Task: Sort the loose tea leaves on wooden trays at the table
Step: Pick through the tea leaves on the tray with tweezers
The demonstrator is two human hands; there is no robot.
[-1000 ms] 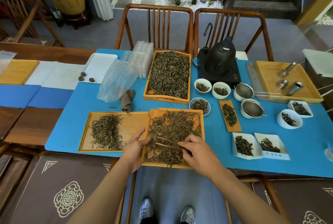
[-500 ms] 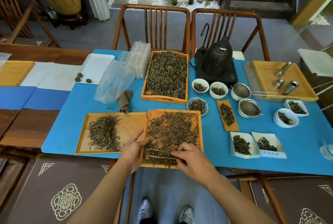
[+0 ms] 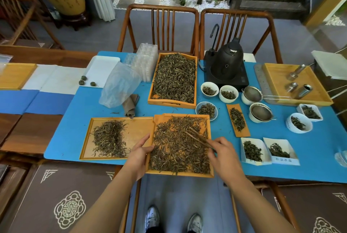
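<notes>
A wooden tray at the table's near edge is spread with loose tea leaves. My left hand grips that tray's left rim. My right hand holds thin wooden tweezers, whose tips point up and left into the leaves. To the left lies a second wooden tray with a smaller pile of leaves. Behind them stands a deeper tray full of leaves.
On the blue mat are several white bowls of tea, strainers, paper boxes of leaves, a black kettle, a clear plastic bag and a far-right tray with metal canisters. Two chairs stand behind.
My right hand has shifted right and turned the tweezers from lying flat near the tray's front to pointing up-left across the leaves. The left hand stays on the rim.
</notes>
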